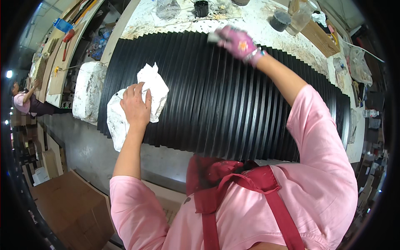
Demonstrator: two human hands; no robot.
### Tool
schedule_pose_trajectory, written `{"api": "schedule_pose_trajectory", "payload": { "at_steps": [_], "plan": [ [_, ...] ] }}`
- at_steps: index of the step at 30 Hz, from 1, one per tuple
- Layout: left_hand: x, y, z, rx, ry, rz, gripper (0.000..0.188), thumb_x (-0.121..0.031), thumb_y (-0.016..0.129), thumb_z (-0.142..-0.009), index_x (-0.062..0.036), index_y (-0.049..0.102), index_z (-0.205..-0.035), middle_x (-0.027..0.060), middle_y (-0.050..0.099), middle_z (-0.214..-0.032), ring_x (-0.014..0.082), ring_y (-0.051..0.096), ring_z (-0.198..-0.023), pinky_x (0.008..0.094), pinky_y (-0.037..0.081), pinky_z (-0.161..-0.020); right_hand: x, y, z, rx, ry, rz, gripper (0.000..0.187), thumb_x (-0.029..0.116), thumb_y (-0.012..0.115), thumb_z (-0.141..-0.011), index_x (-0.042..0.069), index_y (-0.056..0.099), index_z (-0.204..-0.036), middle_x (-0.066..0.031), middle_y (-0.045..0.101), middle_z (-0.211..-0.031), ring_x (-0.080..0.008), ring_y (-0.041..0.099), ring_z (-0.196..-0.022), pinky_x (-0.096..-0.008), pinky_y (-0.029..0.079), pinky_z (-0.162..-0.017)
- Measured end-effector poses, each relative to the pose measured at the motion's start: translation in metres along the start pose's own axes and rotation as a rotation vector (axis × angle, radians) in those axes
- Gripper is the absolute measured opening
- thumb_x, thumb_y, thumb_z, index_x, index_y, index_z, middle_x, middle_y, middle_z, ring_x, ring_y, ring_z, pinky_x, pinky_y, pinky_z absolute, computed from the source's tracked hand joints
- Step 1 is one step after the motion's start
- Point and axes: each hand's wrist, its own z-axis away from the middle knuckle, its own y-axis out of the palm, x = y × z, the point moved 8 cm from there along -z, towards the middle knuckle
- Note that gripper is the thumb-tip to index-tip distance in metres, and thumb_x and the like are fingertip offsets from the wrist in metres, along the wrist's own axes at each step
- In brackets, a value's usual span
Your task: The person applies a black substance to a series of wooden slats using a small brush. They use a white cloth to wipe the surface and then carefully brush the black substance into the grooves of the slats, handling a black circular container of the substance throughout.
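Note:
A large black ribbed sheet, pleated like a bellows [196, 96], lies across the table in front of me. My left hand [136, 104] is bare and rests on its left part, with fingers curled over a crumpled white cloth [154, 89]. One end of that cloth hangs down past the sheet's near left edge. At the far edge of the sheet is my right hand [239, 43], in a pink glove. Its fingers are closed on a small pale pad [213, 37], blurred, so its exact kind is unclear.
Beyond the sheet, the stained white tabletop [137, 25] holds a black cup [201, 8], a dark tub [280, 20] and a wooden block [320, 37]. A wrapped white bundle [88, 91] stands at the left. A cardboard box [71, 204] sits lower left; another person [27, 100] works far left.

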Motion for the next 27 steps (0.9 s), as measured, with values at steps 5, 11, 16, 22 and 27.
{"api": "schedule_pose_trajectory", "payload": {
  "at_steps": [5, 11, 16, 22, 27],
  "plan": [
    [0.005, 0.002, 0.005, -0.002, 0.000, -0.008, 0.032, -0.029, 0.058, -0.091, -0.0126, 0.060, -0.118, 0.0072, 0.060, -0.114, 0.0299, 0.055, -0.108, 0.0451, 0.040, -0.085, 0.065, 0.023, 0.066, 0.182, -0.331, 0.080, 0.021, 0.018, 0.065, -0.085, 0.013, 0.064, -0.105, -0.0061, 0.064, -0.089, -0.0207, 0.066, -0.078, -0.0346, 0.055, -0.069],
    [0.006, -0.005, 0.005, -0.012, 0.004, -0.017, 0.031, -0.029, 0.058, -0.091, -0.0124, 0.060, -0.117, 0.0078, 0.060, -0.112, 0.0306, 0.055, -0.107, 0.0453, 0.040, -0.084, 0.074, -0.010, 0.055, -0.083, -0.502, 0.023, 0.017, 0.014, 0.065, -0.085, 0.007, 0.063, -0.101, -0.0074, 0.066, -0.085, -0.0208, 0.067, -0.071, -0.0290, 0.056, -0.059],
    [0.007, 0.002, 0.005, -0.021, 0.012, -0.017, 0.032, -0.030, 0.058, -0.091, -0.0139, 0.060, -0.118, 0.0065, 0.059, -0.113, 0.0289, 0.054, -0.108, 0.0461, 0.040, -0.085, 0.063, 0.013, 0.068, 0.000, -0.334, 0.187, 0.019, 0.020, 0.064, -0.084, 0.007, 0.060, -0.097, -0.0077, 0.063, -0.085, -0.0237, 0.063, -0.073, -0.0399, 0.052, -0.071],
    [0.012, 0.000, 0.009, -0.044, 0.019, -0.009, 0.031, -0.031, 0.060, -0.089, -0.0148, 0.061, -0.116, 0.0060, 0.060, -0.112, 0.0287, 0.055, -0.106, 0.0454, 0.040, -0.083, 0.122, 0.022, 0.105, 0.153, -0.554, 0.066, 0.035, 0.027, 0.066, -0.084, 0.011, 0.061, -0.114, -0.0066, 0.061, -0.093, -0.0231, 0.064, -0.087, -0.0377, 0.051, -0.075],
    [0.002, -0.001, 0.000, -0.039, 0.027, 0.004, 0.031, -0.032, 0.057, -0.092, -0.0127, 0.060, -0.116, 0.0086, 0.061, -0.113, 0.0315, 0.056, -0.106, 0.0447, 0.041, -0.085, 0.062, 0.031, 0.018, -0.141, -0.191, 0.071, 0.030, 0.024, 0.062, -0.088, 0.008, 0.060, -0.114, -0.0121, 0.061, -0.095, -0.0266, 0.064, -0.083, -0.0400, 0.052, -0.073]
  ]
}}
